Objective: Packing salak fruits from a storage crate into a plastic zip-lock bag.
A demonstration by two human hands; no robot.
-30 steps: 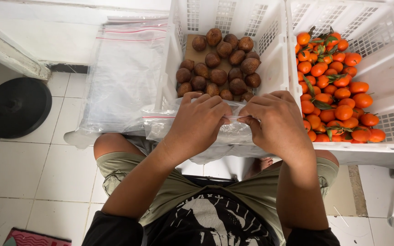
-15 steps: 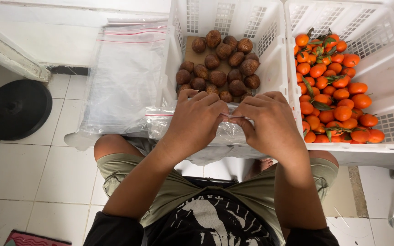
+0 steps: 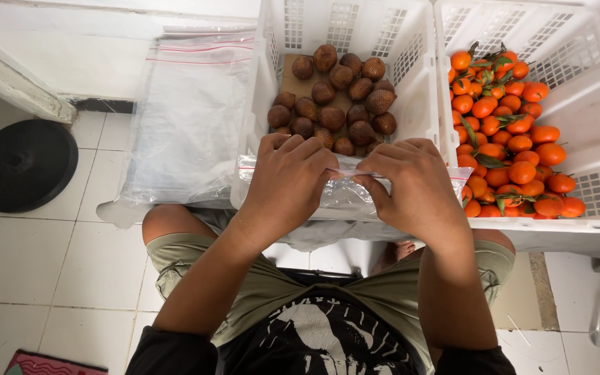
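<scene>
Item: clear zip bag (image 3: 345, 198), centre of frame, resting on the near rim of the white crate (image 3: 421, 104) of brown scaly fruit (image 3: 335, 97). Left hand (image 3: 287, 182) and right hand (image 3: 414, 186) both closed, fingertips pinching the bag's top strip from either side. Contents probably fruit; the plastic hides them. Handling: press evenly along the strip, fingers close together, bag kept level. Right of frame: crate of oranges (image 3: 508, 132). Upper left: stack of empty bags (image 3: 189, 118).

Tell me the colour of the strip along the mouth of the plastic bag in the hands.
Red, on the clear plastic bag; the only view, the head camera, shows it.
</scene>
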